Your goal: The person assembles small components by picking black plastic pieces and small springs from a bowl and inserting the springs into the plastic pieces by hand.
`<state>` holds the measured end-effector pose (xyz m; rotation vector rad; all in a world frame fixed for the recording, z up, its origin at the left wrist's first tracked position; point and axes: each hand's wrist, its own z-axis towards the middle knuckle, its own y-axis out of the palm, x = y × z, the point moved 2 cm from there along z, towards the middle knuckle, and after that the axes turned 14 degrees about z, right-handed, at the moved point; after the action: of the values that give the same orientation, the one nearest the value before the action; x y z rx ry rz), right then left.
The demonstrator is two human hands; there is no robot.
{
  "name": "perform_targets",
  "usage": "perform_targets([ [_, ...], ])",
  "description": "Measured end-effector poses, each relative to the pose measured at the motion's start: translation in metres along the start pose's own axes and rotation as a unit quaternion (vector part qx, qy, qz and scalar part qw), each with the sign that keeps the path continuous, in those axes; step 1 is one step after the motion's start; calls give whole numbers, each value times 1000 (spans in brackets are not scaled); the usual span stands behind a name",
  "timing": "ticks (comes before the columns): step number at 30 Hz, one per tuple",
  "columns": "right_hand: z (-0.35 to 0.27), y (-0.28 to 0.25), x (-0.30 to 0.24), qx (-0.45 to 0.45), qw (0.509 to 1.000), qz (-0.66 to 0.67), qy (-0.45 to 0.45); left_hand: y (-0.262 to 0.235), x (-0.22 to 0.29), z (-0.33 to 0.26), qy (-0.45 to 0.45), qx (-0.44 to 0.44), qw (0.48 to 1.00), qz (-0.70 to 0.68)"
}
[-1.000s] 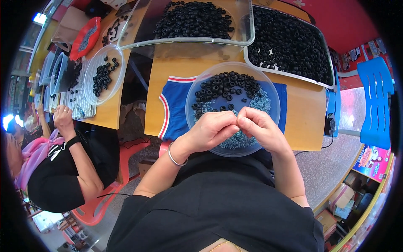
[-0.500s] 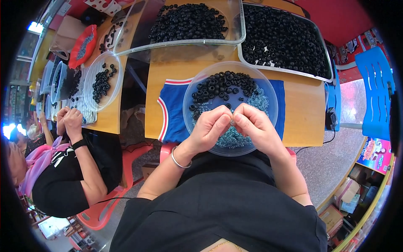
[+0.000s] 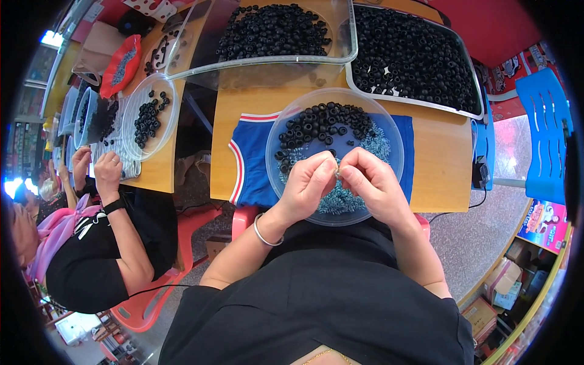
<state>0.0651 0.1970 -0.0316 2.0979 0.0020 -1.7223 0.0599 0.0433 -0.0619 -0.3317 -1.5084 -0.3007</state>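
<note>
Two large trays (image 3: 420, 61) heaped with black rings sit at the far edge of the surface (image 3: 438, 164), and a co-worker's hands (image 3: 106, 167) work near a smaller dish (image 3: 149, 115) off to my left. Nothing blocks my reach. My left hand (image 3: 310, 185) and right hand (image 3: 371, 182) meet over the clear round bowl (image 3: 389, 152), which rests on a blue cloth (image 3: 249, 164). The fingers (image 3: 325, 167) of both hands are pinched together on a tiny piece (image 3: 336, 173) above the grey bits in the bowl. The piece is almost wholly hidden; I cannot tell its long axis or which way it points.
</note>
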Motion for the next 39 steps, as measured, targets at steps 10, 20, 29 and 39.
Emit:
perform_targets([
  [10, 3, -1, -11, 9, 993, -95, -70, 2, -1, 1, -21, -44, 993, -108],
  [20, 4, -2, -10, 11, 988, -110, -104, 2, 0, 3, -62, -59, 983, -165],
  [29, 5, -2, -9, 8, 984, -124, -127, 3, 1, 4, -93, -68, 972, -203],
  [39, 3, 0, -13, 18, 968, -183, -170, 4, 1, 5, -100, -78, 963, -239],
])
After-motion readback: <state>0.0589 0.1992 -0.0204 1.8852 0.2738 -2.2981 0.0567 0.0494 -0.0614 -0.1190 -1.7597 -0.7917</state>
